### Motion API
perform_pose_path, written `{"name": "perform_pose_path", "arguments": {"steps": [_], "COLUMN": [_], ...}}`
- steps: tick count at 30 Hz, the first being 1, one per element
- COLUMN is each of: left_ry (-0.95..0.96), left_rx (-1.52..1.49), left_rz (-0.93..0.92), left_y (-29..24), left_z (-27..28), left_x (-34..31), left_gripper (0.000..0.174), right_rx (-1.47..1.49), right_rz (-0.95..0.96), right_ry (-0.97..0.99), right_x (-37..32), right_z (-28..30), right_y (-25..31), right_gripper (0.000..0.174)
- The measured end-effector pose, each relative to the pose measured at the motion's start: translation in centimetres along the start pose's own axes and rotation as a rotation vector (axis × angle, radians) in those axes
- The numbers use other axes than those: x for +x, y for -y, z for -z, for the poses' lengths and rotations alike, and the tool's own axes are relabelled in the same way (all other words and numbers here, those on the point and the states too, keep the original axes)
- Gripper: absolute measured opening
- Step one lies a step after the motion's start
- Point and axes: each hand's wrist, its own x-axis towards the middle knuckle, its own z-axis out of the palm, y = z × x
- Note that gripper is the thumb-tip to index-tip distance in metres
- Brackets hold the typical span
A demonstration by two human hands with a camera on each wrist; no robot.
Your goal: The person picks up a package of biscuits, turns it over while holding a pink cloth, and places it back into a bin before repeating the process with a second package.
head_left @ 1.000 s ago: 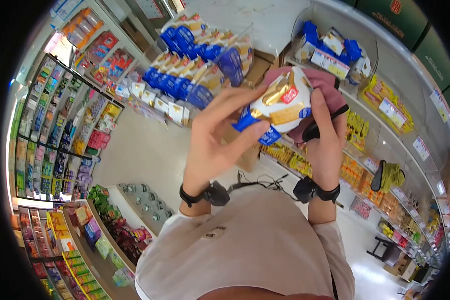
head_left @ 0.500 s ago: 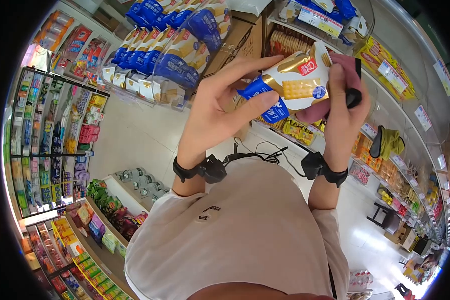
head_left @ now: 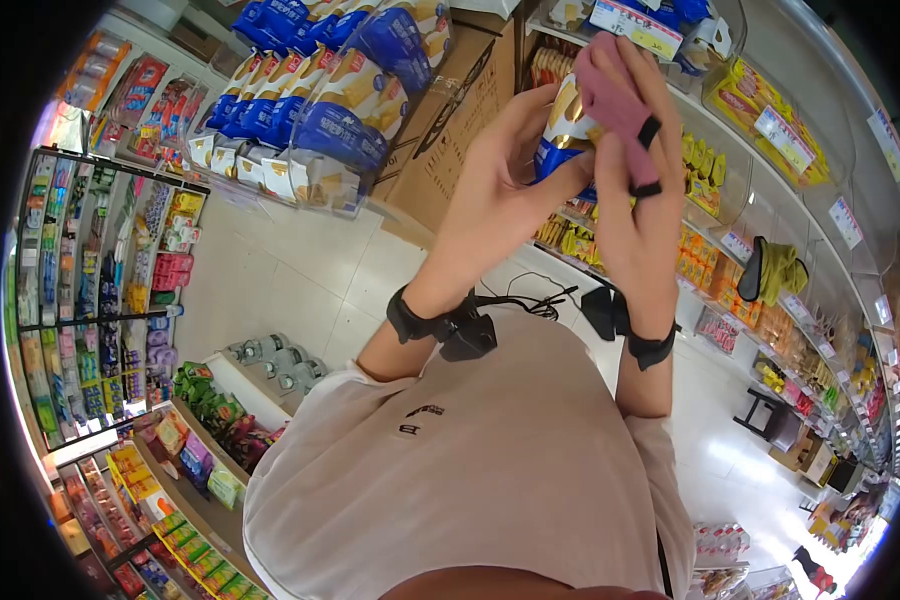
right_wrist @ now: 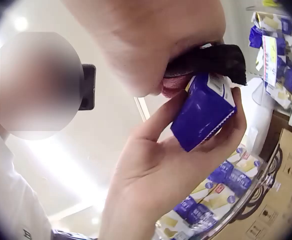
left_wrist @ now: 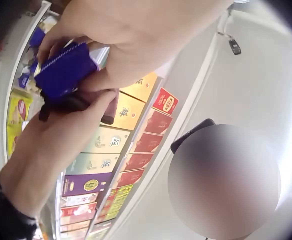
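Observation:
My left hand (head_left: 500, 195) grips a blue, white and gold biscuit packet (head_left: 568, 122) between thumb and fingers. The packet's blue end (right_wrist: 201, 112) faces the right wrist camera. In my right hand (head_left: 642, 205) is a pink cloth (head_left: 610, 95) with black trim, laid over the packet's right side. Its black band (right_wrist: 211, 61) crosses the packet's top edge in the right wrist view. Much of the packet's printed front is hidden by the cloth and fingers.
Clear bins of similar biscuit packets (head_left: 345, 110) stand ahead on the left, beside a cardboard box (head_left: 450, 110). Shelves with yellow snack packs (head_left: 765, 115) and price tags run along the right. An olive-green cloth (head_left: 778, 272) hangs from a shelf edge there.
The packet first shifted up and right, then back left and turned, so its front shows less. My right hand has brought the pink cloth across it, and the hands are closer together.

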Motion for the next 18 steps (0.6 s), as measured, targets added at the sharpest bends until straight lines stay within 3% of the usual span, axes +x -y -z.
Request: {"name": "perform_pose_path", "arguments": {"steps": [2,4,5,10,14,16,18], "left_ry": [-0.045,-0.068,-0.078,-0.135,-0.097,-0.122,-0.15], "left_rx": [-0.011,-0.199,-0.295,-0.342,-0.608,-0.412,-0.307], "left_rz": [-0.092,0.038,0.102,-0.048,0.09,0.085,0.073], "left_y": [0.6,0.6,0.5,1.7,0.3,-0.6,-0.6], "left_z": [-0.3,-0.3,-0.3,0.3,0.3,0.0,-0.2], "left_x": [0.2,-0.1,-0.2,-0.6,-0.1,-0.1,0.0], "left_gripper": [0.059,0.056,0.054,0.048,0.045,0.044,0.044], "right_rx": [-0.235,-0.384,-0.373,-0.317,-0.356,-0.388,-0.374], "right_rz": [0.157,0.257,0.251,0.242,0.26,0.266,0.246], "right_ry": [0.025,0.032,0.052,0.116,0.228,0.281,0.217], "right_x": [-0.7,-1.4,-1.9,-3.1,-4.2,-4.8,-4.9], "right_z": [0.6,0.9,1.1,2.0,2.0,1.6,1.4], "right_y": [-0.8,-1.3,-1.6,-1.4,0.1,0.2,-0.2], "right_gripper": [0.044,0.045,0.045,0.039,0.034,0.034,0.036]}}
